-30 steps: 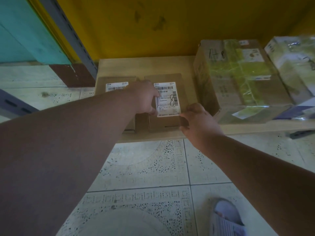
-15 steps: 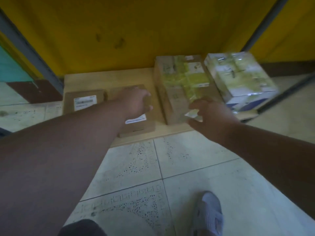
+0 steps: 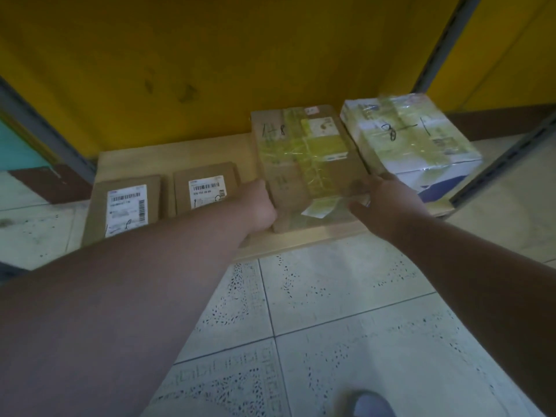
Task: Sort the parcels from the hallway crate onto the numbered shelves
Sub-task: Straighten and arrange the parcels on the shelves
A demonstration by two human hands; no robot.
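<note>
I see a low wooden shelf (image 3: pixel 180 155) against a yellow wall (image 3: pixel 240 55), with four parcels on it. My left hand (image 3: pixel 260 206) lies against the left side of the big brown box (image 3: pixel 304 164), which stands in the middle of the shelf near its front edge. The fingers of this hand are hidden behind the box side, so I cannot tell how much they are curled. My right hand (image 3: pixel 388 203) is at the front right corner of the same box; its fingers reach to the box face and look a little bent, but this part is blurred and I cannot tell if they really grip. The box is wrapped with yellowish tape and has "1" and "8" written by marker on top.

Just beside it, at the right end of the shelf, is a white taped parcel (image 3: pixel 412 136), a little tilted. At the left end lies a flat brown parcel (image 3: pixel 123 206) with a white label, and a second flat parcel (image 3: pixel 206 188) lies between it and the big box. Below the shelf is a speckled tile floor (image 3: pixel 346 311).
</note>
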